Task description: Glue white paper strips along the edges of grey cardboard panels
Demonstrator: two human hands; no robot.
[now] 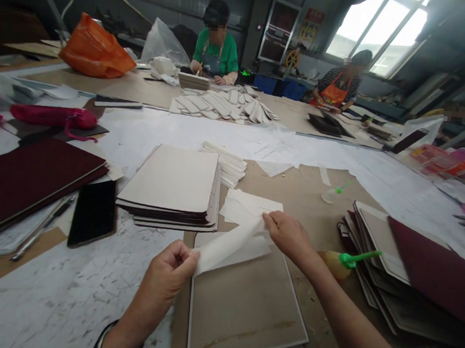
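Between my two hands a thin white sheet of paper (231,243) is stretched, slightly curled. My left hand (170,273) pinches its lower left corner, and my right hand (286,233) pinches its upper right edge. Beneath the sheet lies a grey-brown board (246,304) with a pale border and a yellowish streak of what looks like glue near its lower edge. More white paper (246,201) lies just beyond the board. A glue bottle (336,263) with a green nozzle sits by my right forearm, which partly hides it.
Left of centre stands a stack of cream boards (173,177), with white strips (229,163) behind it. A phone (93,214), a pen (43,229) and maroon covers (34,180) lie left. Maroon folders (430,264) pile up right. Two people (216,49) work across the table.
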